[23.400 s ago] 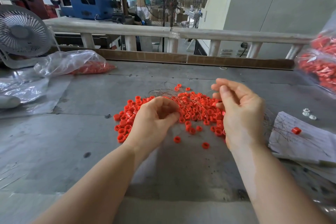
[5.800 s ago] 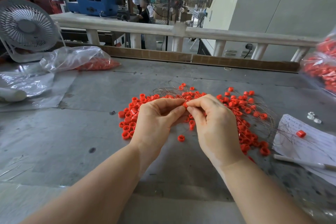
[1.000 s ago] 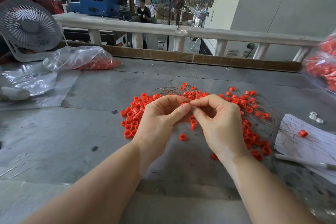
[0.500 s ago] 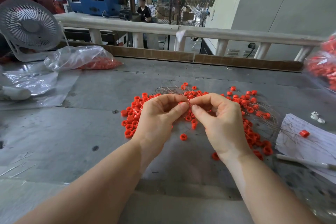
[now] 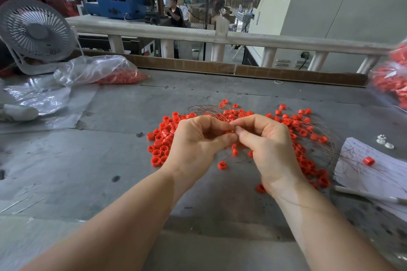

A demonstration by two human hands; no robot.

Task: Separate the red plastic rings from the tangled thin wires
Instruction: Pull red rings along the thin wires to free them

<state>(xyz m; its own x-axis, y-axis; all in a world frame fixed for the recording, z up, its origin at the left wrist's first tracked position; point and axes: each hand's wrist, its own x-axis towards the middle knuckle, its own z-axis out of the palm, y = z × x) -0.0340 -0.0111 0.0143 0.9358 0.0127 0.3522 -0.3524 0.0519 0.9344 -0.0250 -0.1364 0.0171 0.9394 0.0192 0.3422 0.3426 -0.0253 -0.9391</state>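
We see a grey worktable point(image 5: 114, 160), its surface scuffed and spotted. A heap of red plastic rings point(image 5: 164, 138) lies on it at the middle, tangled with thin wires point(image 5: 317, 138). At the far left stand a small white fan point(image 5: 35, 33), a clear bag of red rings point(image 5: 99, 71) and a flat plastic sheet point(image 5: 37, 99). To the right lie a sheet of paper point(image 5: 374, 174) with one ring on it, a white pen point(image 5: 370, 196) and two small white parts point(image 5: 384, 142).
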